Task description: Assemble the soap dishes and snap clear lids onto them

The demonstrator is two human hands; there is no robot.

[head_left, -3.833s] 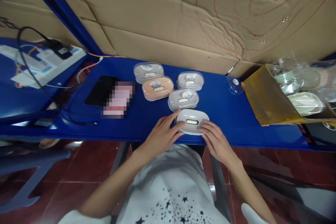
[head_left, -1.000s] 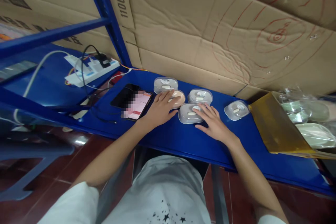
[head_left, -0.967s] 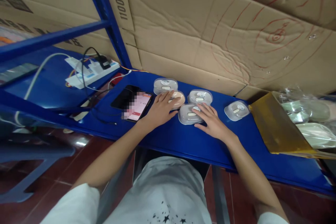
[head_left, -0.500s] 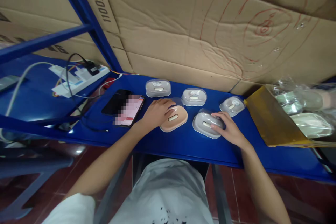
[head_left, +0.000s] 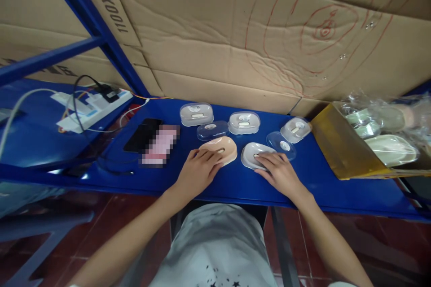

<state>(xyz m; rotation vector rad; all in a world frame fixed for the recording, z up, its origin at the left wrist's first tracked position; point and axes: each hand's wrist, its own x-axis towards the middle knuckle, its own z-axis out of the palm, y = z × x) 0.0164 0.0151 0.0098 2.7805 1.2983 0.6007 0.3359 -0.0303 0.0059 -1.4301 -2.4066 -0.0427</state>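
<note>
My left hand grips the near side of a peach soap dish, its fingers reaching inside to a small cream oval piece at the centre. On a pale grey soap dish to the right, my right hand is closed over the near right side, fingertips at its middle piece. Both dishes are uncovered and rest on the blue table. Behind the peach one lies a clear lid with a round sticker; another clear lid lies behind my right hand.
Lidded soap dishes stand at the back left, back middle and back right. An open carton with wrapped dishes is on the right. Left are a phone and a power strip with cables. Cardboard walls the back.
Both clear lids have come off the two near dishes and now lie behind them. My hands have moved from the lids down onto the dishes. The camera view has shifted slightly.
</note>
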